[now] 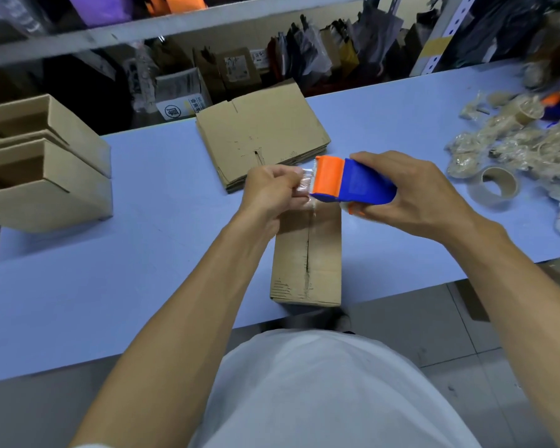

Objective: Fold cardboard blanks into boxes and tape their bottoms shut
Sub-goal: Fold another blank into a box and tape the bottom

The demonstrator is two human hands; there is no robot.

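Packing stockroom: goods-crammed shelves (181, 24), folded boxes (42, 163) (stacked), tape scraps (514, 137).

Pale blue table (110, 253), cluttered metal shelving (181, 21), grey-tiled floor (434, 334).

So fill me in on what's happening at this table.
A person is taping boxes. The right hand holds a blue and orange tape dispenser while the left hand pinches the clear tape end at its mouth. Beneath them a folded box lies on the blue table, tape already along its seam. Flat blanks sit behind; finished boxes stand at left.
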